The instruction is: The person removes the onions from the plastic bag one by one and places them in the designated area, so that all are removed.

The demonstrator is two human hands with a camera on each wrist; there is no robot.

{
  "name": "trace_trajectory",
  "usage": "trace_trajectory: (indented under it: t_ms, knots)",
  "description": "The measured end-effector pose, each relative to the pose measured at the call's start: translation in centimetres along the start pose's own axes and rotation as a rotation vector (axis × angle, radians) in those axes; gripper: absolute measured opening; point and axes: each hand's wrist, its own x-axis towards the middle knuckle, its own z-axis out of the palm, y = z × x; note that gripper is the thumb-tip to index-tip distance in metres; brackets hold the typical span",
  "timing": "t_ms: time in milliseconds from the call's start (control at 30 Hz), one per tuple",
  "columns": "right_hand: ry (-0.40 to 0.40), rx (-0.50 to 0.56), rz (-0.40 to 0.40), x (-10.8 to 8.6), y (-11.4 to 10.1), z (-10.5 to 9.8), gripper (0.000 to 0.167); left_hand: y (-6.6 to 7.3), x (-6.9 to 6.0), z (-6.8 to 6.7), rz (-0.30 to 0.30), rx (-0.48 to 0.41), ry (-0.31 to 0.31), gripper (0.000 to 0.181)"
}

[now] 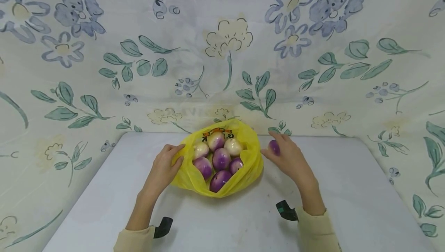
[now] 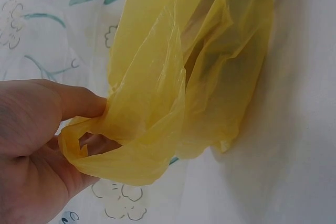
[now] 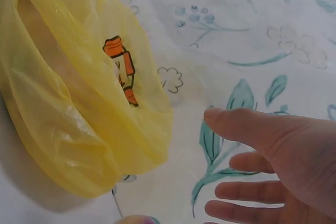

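A yellow plastic bag [image 1: 187, 180] stands with its mouth spread on the table, holding several glossy, round purple-and-white vegetables [image 1: 221, 159]. My left hand [image 1: 166, 166] holds the bag's left rim; in the left wrist view, the thumb [image 2: 84, 102] presses the thin plastic from one side while the other fingers are partly covered by it. To the right of the bag, my right hand [image 1: 287, 157] has its thumb and fingers spread, next to a single purple vegetable [image 1: 274, 147]. In the right wrist view that hand [image 3: 278, 161] shows relaxed fingers, apart from the bag.
The white table [image 1: 347, 190] ends at the back against a hanging flowered cloth [image 1: 194, 51]. Dark camera mounts [image 1: 287, 210] stick out from both sleeves. Printed orange and black marks [image 3: 123, 69] show on the bag.
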Motion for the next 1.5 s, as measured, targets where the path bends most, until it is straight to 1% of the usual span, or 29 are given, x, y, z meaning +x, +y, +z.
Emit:
trace_trajectory:
  t_ms: [167,333,533,867,1067,1133,1267,1333,1500]
  knots:
    - [-0.003,0.006,-0.018,-0.1,-0.6,0.1,0.069,0.0,0.0,0.0,-0.001,0.002,0.001,0.038]
    - [-0.013,-0.023,-0.027,-0.2,-1.4,0.4,0.07,-0.1,0.0,0.0,-0.001,-0.004,0.002,0.038]
    - [-0.03,0.002,-0.035,-0.3,-2.3,1.0,0.067,-0.3,0.0,0.2,0.014,-0.002,0.011,0.039]
    - [-0.057,-0.015,-0.117,-0.4,-4.1,2.6,0.063,-0.4,0.1,0.2,0.016,-0.001,0.01,0.039]
    - [-0.079,0.035,-0.172,-0.4,-4.6,3.2,0.063,-0.3,0.0,0.2,0.011,-0.009,0.003,0.039]
    - [-0.095,0.045,-0.189,-0.2,-4.7,3.4,0.064,-0.2,0.0,0.2,0.005,-0.007,0.0,0.039]
    - [-0.144,0.023,-0.205,0.5,-5.1,3.8,0.063,-0.2,0.0,0.1,-0.004,-0.002,-0.002,0.039]
    - [-0.18,0.012,-0.208,0.8,-5.3,4.0,0.061,-0.1,0.0,0.1,-0.007,-0.002,-0.005,0.039]
    - [-0.261,0.027,-0.196,1.6,-5.8,4.2,0.058,-0.1,0.2,0.1,-0.012,-0.003,-0.008,0.04]
